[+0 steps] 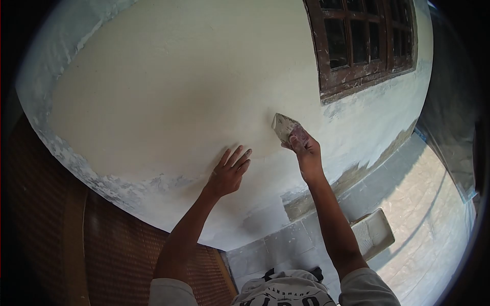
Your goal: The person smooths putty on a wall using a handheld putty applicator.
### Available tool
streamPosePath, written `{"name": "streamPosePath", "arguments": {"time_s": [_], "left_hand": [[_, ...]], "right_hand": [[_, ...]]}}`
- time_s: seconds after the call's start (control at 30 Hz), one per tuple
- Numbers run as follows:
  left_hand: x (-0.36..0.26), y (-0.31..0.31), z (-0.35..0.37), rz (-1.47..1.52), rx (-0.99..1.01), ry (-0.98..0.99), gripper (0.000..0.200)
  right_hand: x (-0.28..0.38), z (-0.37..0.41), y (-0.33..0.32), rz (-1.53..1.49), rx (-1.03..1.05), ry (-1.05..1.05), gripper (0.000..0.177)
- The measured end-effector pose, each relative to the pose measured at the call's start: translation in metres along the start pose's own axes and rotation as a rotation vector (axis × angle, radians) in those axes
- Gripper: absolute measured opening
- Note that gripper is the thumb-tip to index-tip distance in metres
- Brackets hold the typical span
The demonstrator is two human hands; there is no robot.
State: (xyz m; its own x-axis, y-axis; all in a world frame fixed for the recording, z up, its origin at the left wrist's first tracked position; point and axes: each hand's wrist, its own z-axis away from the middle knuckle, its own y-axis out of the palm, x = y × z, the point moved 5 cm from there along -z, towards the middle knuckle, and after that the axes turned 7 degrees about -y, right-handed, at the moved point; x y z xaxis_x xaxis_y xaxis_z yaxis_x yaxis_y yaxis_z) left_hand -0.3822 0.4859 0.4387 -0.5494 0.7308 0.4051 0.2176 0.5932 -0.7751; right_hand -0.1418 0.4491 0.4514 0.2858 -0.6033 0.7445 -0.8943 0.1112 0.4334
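Note:
My left hand (pixel 228 172) is against the cream-coloured wall (pixel 178 92), its fingers spread and holding nothing. To its right and a little higher, my right hand (pixel 306 151) grips a scraper (pixel 287 128) with a pale, paint-smeared blade and a dark reddish handle. The blade points up and to the left, at or close to the wall surface; whether it touches cannot be made out. Thumb and fingers are wrapped round the handle. Grey, patchy areas show along the wall's lower and left edges.
A brown wooden window (pixel 352 46) is set in the wall at upper right. On the tiled floor below lies a pale rectangular tray (pixel 387 246), partly behind my right forearm. Brown woven panels (pixel 122 245) stand at lower left. Dark sheeting (pixel 451 102) hangs at far right.

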Motion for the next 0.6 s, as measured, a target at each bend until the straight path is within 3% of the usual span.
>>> {"name": "streamPosePath", "arguments": {"time_s": [0.03, 0.1, 0.13, 0.17, 0.23, 0.43, 0.6], "left_hand": [[0.009, -0.002, 0.005, -0.037, -0.002, 0.040, 0.044], [0.027, 0.003, 0.014, -0.087, -0.020, 0.079, 0.042], [0.033, 0.007, 0.017, -0.156, 0.009, 0.089, 0.037], [0.039, 0.011, 0.019, -0.224, 0.036, 0.099, 0.033], [0.039, 0.016, 0.022, -0.306, -0.006, 0.133, 0.036], [0.039, 0.020, 0.022, -0.442, -0.082, 0.162, 0.037], [0.040, 0.022, 0.023, -0.462, -0.086, 0.163, 0.036]], "right_hand": [[0.005, -0.007, 0.013, -0.003, -0.003, -0.007, 0.033], [0.041, -0.015, 0.045, 0.557, 0.105, -0.696, 0.039], [0.044, -0.018, 0.055, 0.720, 0.147, -0.832, 0.048], [0.042, -0.023, 0.059, 0.722, 0.134, -0.836, 0.048], [0.036, -0.028, 0.073, 1.137, 0.217, -1.070, 0.051], [0.032, -0.062, 0.080, 1.336, 0.142, -1.227, 0.060], [-0.020, -0.050, 0.062, 1.474, 0.172, -1.140, 0.060]]}}
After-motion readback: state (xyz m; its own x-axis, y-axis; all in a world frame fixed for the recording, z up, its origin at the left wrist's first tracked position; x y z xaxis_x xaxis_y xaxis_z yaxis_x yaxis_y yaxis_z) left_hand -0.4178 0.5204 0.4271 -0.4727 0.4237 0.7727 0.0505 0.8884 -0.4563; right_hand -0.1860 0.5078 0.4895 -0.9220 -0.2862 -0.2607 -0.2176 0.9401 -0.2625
